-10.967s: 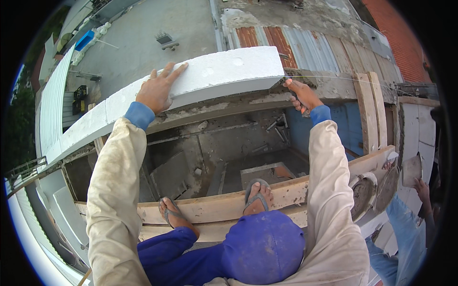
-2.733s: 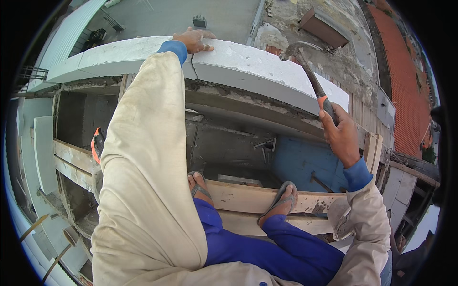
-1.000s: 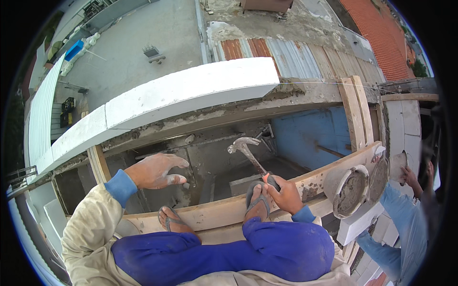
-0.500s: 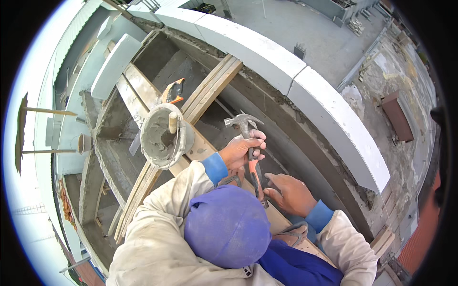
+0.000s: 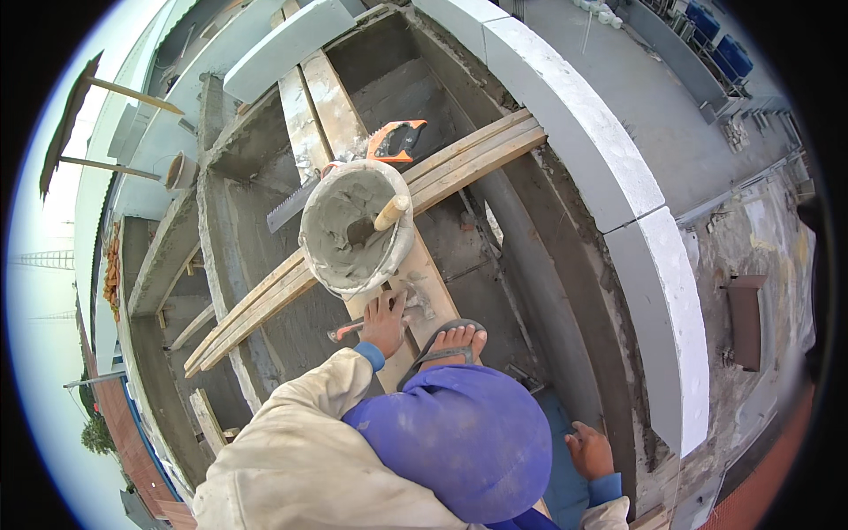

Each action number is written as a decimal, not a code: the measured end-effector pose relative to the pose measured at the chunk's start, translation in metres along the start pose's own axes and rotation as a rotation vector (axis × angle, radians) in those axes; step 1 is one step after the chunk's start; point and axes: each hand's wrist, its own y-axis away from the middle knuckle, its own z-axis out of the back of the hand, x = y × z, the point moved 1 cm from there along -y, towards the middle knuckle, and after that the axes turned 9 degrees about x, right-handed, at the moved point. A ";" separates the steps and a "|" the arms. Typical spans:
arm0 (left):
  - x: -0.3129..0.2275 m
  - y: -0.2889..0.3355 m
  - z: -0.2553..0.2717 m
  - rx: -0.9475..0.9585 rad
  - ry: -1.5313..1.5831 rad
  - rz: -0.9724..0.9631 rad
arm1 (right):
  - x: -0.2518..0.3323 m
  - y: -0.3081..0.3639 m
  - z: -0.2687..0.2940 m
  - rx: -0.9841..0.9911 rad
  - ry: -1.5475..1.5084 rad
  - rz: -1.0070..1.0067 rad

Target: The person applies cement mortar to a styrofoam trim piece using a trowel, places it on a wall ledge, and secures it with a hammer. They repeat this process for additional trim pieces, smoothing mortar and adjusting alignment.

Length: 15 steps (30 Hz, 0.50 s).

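Observation:
My left hand (image 5: pixel 384 325) is closed over a claw hammer on the planks, just on the near side of the mortar bucket. The hammer's metal head (image 5: pixel 417 299) shows to the right of the fingers, and its red-and-black handle (image 5: pixel 345 329) sticks out to the left. Wet grey mortar fills much of the bucket (image 5: pixel 358 228), where a wooden-handled tool (image 5: pixel 391 213) stands partly sunk. Beyond it lies a handsaw with an orange-and-black handle (image 5: pixel 397 141). Low on the right, apart from any tool, my right hand (image 5: pixel 591 451) has its fingers loosely apart.
My sandalled foot (image 5: pixel 454 342) rests on a plank (image 5: pixel 429 269) spanning deep concrete cavities. Timber battens (image 5: pixel 477 159) cross beneath the bucket. A white block parapet (image 5: pixel 583 132) curves along the right. Rough concrete ribs (image 5: pixel 221 265) stand on the left.
The hammer, upright in my left hand before, is now down flat by the bucket. My right hand has moved away to the lower right. The view has shifted, bringing my knee and foot into sight.

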 end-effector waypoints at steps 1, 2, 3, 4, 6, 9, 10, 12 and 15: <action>0.005 0.001 -0.005 -0.008 -0.046 -0.009 | 0.001 0.000 0.005 0.053 0.017 -0.066; 0.009 0.002 -0.009 -0.012 -0.009 -0.016 | 0.007 -0.004 0.014 0.071 0.082 0.044; 0.012 0.004 -0.012 -0.002 0.028 -0.018 | 0.017 -0.010 0.027 0.105 0.147 0.108; 0.014 0.006 -0.013 -0.004 0.064 -0.030 | 0.032 -0.017 0.042 0.166 0.216 0.105; 0.016 0.011 -0.015 -0.007 0.120 0.000 | 0.077 -0.049 0.086 0.095 0.268 0.281; 0.014 0.020 -0.010 -0.118 0.377 -0.016 | 0.187 -0.118 0.144 -0.294 0.441 0.643; 0.016 0.022 -0.005 -0.145 0.486 0.004 | 0.231 -0.144 0.153 -0.423 0.412 0.750; 0.024 0.021 0.010 -0.230 1.028 0.222 | 0.318 -0.195 0.158 -0.556 0.290 1.008; 0.044 0.021 0.044 -0.402 1.996 0.675 | 0.416 -0.257 0.136 -0.359 0.653 0.918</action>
